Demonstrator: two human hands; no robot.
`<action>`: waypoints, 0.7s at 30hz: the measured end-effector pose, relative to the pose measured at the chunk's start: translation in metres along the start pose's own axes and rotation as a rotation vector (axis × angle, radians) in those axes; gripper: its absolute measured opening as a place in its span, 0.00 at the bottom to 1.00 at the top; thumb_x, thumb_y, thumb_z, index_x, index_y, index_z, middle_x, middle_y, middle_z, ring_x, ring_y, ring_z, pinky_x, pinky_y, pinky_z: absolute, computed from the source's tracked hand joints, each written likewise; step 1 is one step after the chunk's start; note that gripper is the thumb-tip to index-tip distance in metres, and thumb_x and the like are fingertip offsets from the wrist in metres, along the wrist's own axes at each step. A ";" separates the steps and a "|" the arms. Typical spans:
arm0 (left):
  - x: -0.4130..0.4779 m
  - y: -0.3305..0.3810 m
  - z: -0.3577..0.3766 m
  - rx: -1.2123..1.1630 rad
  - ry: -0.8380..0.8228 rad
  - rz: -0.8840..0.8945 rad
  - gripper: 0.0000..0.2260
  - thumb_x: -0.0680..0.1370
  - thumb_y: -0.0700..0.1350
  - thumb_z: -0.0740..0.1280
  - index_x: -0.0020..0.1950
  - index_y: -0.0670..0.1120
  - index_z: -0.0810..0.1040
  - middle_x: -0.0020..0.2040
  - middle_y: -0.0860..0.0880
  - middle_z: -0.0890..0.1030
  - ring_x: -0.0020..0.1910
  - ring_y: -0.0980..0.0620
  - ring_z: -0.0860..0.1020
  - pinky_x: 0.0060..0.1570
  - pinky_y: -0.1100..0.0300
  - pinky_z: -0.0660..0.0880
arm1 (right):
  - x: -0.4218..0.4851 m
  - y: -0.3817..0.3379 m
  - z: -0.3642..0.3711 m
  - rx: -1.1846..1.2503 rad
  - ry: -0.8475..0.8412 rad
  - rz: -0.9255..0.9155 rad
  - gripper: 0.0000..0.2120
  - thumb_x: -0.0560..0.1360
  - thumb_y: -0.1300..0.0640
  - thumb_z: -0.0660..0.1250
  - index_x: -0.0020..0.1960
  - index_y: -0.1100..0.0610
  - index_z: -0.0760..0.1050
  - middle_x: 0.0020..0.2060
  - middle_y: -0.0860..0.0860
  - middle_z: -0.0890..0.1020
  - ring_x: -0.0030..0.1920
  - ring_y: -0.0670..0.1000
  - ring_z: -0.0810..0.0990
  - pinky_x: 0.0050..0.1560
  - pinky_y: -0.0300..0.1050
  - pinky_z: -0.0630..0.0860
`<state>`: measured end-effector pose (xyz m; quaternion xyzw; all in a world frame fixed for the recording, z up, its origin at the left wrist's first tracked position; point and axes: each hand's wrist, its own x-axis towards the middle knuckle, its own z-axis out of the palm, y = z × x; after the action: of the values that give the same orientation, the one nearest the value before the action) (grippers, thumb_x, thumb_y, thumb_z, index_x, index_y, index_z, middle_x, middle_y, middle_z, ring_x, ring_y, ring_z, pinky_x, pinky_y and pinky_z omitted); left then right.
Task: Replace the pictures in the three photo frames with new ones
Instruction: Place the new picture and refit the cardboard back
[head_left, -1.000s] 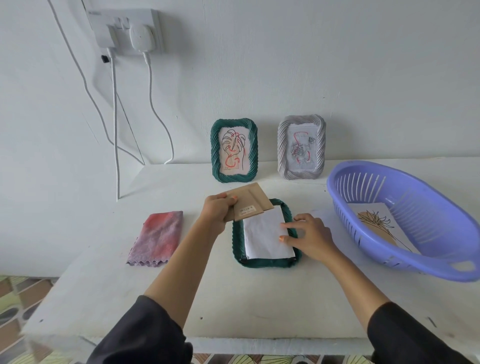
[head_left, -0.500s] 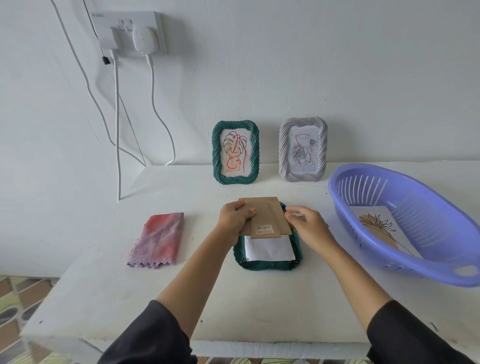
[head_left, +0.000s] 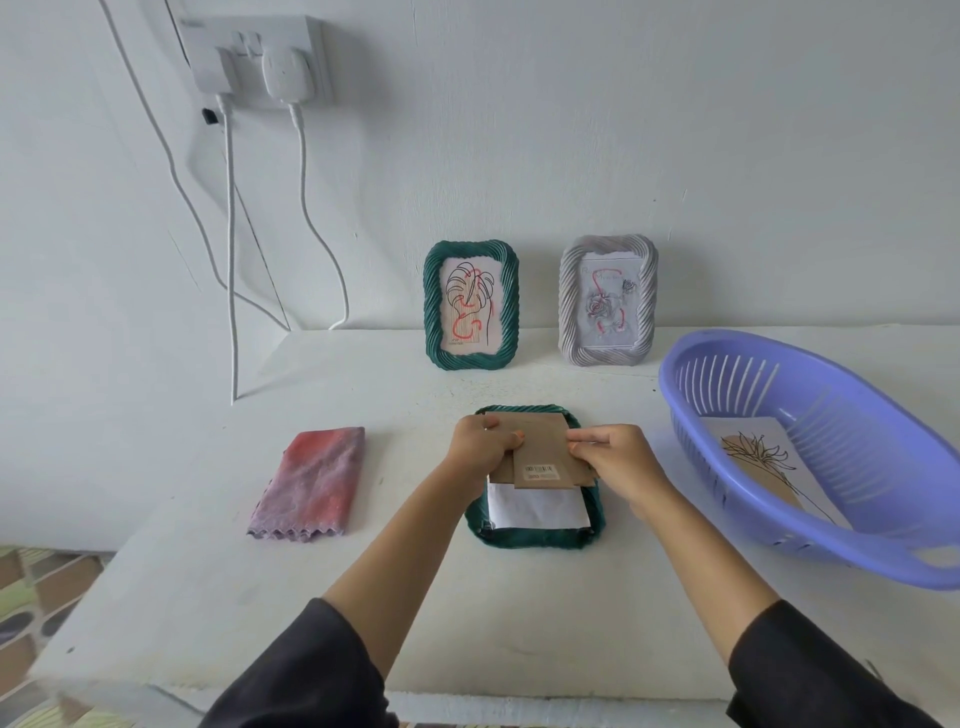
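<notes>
Cardboard backing (head_left: 540, 457), brown with a barcode sticker near its lower edge, covers the upper half of the face-down green frame (head_left: 535, 538) at picture centre (white paper (head_left: 535, 506) shows below it). The left grip (head_left: 480, 447) pinches its left edge and the right grip (head_left: 615, 457) its right edge, fingers curled. Bench (head_left: 467, 623) shows between frame and front edge. The cloth (head_left: 311, 483) lies well left, the basket (head_left: 670, 395) near right. The upright green frame (head_left: 471, 304) and grey frame (head_left: 608, 301) stand above.

Likely a room in a home: a white painted table (head_left: 519, 613) stands against a bare white wall (head_left: 675, 130). White chargers (head_left: 287, 73) are plugged into a double wall socket (head_left: 249, 44). Also visible are patterned floor tiles (head_left: 31, 597), a purple plastic basket (head_left: 675, 387), a folded cloth (head_left: 311, 483) and a decorative green photo frame (head_left: 434, 312).
</notes>
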<state>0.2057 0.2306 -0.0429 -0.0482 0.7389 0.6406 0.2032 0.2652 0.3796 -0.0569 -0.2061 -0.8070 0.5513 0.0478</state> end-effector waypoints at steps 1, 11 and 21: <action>0.000 0.000 0.000 0.000 -0.005 0.003 0.26 0.75 0.35 0.68 0.71 0.37 0.66 0.63 0.36 0.74 0.54 0.41 0.78 0.55 0.49 0.77 | 0.000 0.000 0.000 0.000 0.002 -0.002 0.12 0.72 0.62 0.67 0.56 0.58 0.80 0.53 0.56 0.83 0.55 0.54 0.80 0.61 0.54 0.75; 0.000 -0.002 0.000 0.040 -0.012 -0.014 0.26 0.75 0.35 0.68 0.71 0.36 0.65 0.63 0.36 0.74 0.54 0.40 0.78 0.56 0.47 0.77 | -0.004 0.001 -0.001 0.000 0.000 -0.011 0.13 0.73 0.64 0.66 0.58 0.60 0.79 0.54 0.57 0.82 0.54 0.53 0.79 0.58 0.47 0.75; -0.003 -0.001 -0.001 0.120 -0.012 -0.001 0.25 0.75 0.37 0.69 0.69 0.36 0.66 0.62 0.36 0.75 0.58 0.38 0.77 0.59 0.45 0.76 | -0.003 0.002 -0.001 -0.032 -0.022 -0.013 0.13 0.73 0.63 0.67 0.57 0.60 0.80 0.53 0.56 0.82 0.52 0.50 0.79 0.55 0.42 0.74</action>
<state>0.2089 0.2292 -0.0423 -0.0327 0.7746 0.5955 0.2104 0.2693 0.3798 -0.0577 -0.1955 -0.8175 0.5403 0.0391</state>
